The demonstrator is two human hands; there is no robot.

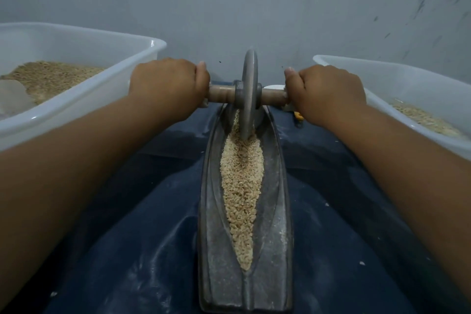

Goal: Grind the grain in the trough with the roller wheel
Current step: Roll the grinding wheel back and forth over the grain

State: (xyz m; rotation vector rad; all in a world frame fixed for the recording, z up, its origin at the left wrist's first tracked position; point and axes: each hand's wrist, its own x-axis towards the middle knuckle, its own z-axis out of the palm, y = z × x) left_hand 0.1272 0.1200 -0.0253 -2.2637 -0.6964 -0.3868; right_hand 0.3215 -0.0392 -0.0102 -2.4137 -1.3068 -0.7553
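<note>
A long grey metal trough (211,237) runs away from me down the middle, on a dark blue cloth. Pale grain (242,186) fills its narrow groove. A grey roller wheel (248,99) stands upright at the trough's far end, its rim sunk in the grain. A wooden axle (270,97) passes through the wheel's hub. My left hand (165,83) grips the axle's left end, and my right hand (328,90) grips the right end. Both arms are stretched forward.
A white plastic tub (84,109) with brownish ground grain stands at the left, and another white tub (420,89) with grain at the right. A grey wall rises close behind. A small yellow object (298,116) lies by the right hand.
</note>
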